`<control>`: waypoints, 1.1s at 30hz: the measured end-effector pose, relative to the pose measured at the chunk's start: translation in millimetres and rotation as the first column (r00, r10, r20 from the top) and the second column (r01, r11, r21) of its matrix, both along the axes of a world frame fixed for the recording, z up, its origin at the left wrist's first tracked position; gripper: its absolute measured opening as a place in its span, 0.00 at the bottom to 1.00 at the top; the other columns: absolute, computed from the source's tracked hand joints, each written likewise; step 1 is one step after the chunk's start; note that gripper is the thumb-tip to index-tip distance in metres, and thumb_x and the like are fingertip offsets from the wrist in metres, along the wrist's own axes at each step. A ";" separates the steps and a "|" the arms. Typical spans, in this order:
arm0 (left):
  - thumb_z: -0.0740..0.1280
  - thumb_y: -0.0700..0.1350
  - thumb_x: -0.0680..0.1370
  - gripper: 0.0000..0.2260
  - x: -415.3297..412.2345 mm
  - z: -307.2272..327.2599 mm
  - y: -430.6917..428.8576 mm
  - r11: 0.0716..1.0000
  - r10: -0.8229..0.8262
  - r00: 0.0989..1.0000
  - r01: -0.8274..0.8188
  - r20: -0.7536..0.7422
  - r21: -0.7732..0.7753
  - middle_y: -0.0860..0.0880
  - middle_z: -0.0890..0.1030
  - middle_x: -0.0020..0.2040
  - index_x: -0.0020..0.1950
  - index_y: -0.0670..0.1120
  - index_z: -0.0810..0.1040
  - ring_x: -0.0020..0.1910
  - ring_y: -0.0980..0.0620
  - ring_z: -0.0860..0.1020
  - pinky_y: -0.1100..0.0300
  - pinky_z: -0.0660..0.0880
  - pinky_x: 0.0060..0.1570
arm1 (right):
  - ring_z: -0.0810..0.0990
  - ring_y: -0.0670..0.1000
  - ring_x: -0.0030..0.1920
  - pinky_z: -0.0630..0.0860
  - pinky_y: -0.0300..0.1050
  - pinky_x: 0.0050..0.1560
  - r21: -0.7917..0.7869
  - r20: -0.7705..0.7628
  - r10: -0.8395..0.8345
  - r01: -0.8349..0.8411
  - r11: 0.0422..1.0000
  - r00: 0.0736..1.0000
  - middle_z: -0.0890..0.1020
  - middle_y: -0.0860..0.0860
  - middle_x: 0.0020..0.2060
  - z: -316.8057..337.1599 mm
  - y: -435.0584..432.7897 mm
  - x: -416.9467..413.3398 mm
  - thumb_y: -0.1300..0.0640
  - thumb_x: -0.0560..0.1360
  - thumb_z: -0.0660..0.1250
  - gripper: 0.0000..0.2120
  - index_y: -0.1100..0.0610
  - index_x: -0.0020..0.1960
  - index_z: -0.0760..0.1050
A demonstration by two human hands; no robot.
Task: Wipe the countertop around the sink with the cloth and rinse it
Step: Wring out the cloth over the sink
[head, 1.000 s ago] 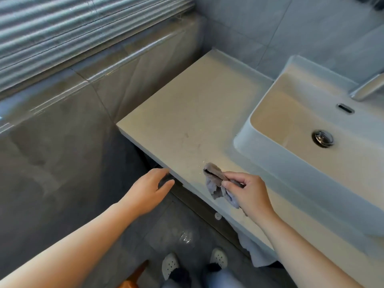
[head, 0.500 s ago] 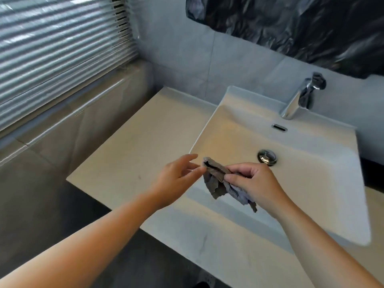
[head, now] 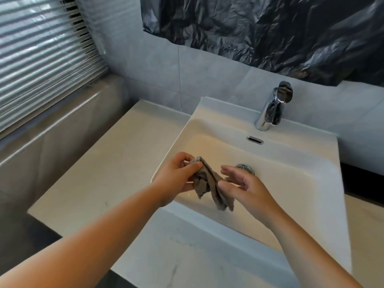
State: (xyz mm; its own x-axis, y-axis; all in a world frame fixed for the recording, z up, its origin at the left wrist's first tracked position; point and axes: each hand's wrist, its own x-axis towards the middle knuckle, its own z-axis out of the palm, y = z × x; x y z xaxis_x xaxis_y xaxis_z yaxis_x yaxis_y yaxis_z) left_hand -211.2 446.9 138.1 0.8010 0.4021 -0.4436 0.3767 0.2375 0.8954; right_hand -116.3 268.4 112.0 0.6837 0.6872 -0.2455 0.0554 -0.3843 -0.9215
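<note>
A small grey-brown cloth (head: 209, 183) hangs crumpled over the front left part of the white rectangular sink (head: 324, 154). My left hand (head: 176, 179) pinches its upper end between thumb and fingers. My right hand (head: 245, 186) is beside it with fingers spread, its thumb and lower fingers touching the cloth's lower part. The pale countertop (head: 99, 173) stretches to the left of the sink. The chrome faucet (head: 272, 107) stands at the back of the basin with no water running, and the drain (head: 246, 168) shows just behind my right fingers.
A window blind (head: 41, 55) and a tiled ledge (head: 62, 125) run along the left. Crumpled black plastic sheeting (head: 270, 30) covers the wall above the faucet. The countertop's front edge (head: 68, 233) drops to a dark floor at the lower left.
The view swung from the counter's left end to the sink. The cloth went from my right hand alone to being held by my left hand over the basin; my right fingers opened.
</note>
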 end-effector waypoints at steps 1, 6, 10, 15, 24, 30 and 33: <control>0.66 0.41 0.78 0.08 4.6 2.3 0.1 0.999 -0.005 1.000 0.006 0.024 -0.047 0.37 0.81 0.50 0.54 0.39 0.72 0.48 0.43 0.83 0.48 0.80 0.49 | 0.72 0.38 0.63 0.71 0.41 0.61 -0.020 -0.001 -0.026 0.026 0.999 1.000 0.75 0.37 0.62 -5.5 -4.1 3.3 0.40 0.71 0.68 0.26 0.41 0.68 0.69; 0.63 0.39 0.79 0.07 23.7 8.2 10.3 0.965 -0.031 0.990 0.065 0.138 -0.255 0.40 0.80 0.47 0.56 0.41 0.71 0.49 0.42 0.81 0.53 0.81 0.45 | 0.75 0.50 0.64 0.75 0.54 0.61 0.157 -0.416 -0.132 0.214 0.964 0.899 0.74 0.44 0.64 -18.6 -6.2 15.3 0.33 0.66 0.65 0.34 0.39 0.70 0.63; 0.64 0.40 0.77 0.09 36.7 7.5 20.6 0.940 -0.067 0.984 0.117 0.164 -0.320 0.39 0.80 0.50 0.57 0.42 0.71 0.50 0.41 0.81 0.53 0.80 0.47 | 0.81 0.48 0.56 0.80 0.51 0.53 0.233 -0.437 -0.148 0.270 0.934 0.887 0.79 0.47 0.58 -12.6 13.2 20.6 0.39 0.70 0.63 0.26 0.41 0.67 0.67; 0.69 0.59 0.72 0.25 51.3 5.9 43.9 0.841 -0.339 0.941 0.303 0.000 -0.449 0.35 0.78 0.55 0.51 0.36 0.75 0.56 0.39 0.79 0.48 0.76 0.58 | 0.78 0.41 0.47 0.74 0.31 0.43 0.227 0.053 -0.333 0.313 0.922 0.942 0.78 0.46 0.48 -5.5 27.2 22.0 0.50 0.77 0.65 0.08 0.48 0.55 0.75; 0.72 0.46 0.73 0.23 74.2 -11.1 42.6 0.627 -0.766 0.631 0.692 -0.122 -0.359 0.43 0.80 0.51 0.65 0.39 0.72 0.48 0.48 0.74 0.63 0.73 0.41 | 0.76 0.45 0.47 0.71 0.31 0.44 0.224 0.486 -0.329 0.248 0.942 0.810 0.77 0.44 0.44 -8.5 41.8 34.9 0.51 0.78 0.60 0.05 0.51 0.48 0.73; 0.75 0.48 0.67 0.19 92.6 -10.4 49.2 0.634 -0.769 0.592 0.755 -0.241 -0.166 0.43 0.74 0.40 0.52 0.40 0.76 0.36 0.49 0.71 0.58 0.72 0.40 | 0.75 0.42 0.51 0.72 0.29 0.45 0.183 0.521 -0.338 0.284 0.941 0.784 0.77 0.46 0.48 -12.6 51.2 44.7 0.47 0.79 0.57 0.10 0.50 0.55 0.73; 0.73 0.52 0.70 0.14 95.5 -10.3 44.6 0.514 -0.733 0.545 0.836 -0.407 0.194 0.44 0.76 0.37 0.45 0.43 0.78 0.36 0.49 0.74 0.58 0.75 0.42 | 0.78 0.42 0.47 0.74 0.31 0.44 0.143 0.504 -0.308 0.274 0.951 0.807 0.80 0.44 0.44 -15.8 53.3 46.5 0.49 0.78 0.61 0.09 0.50 0.51 0.78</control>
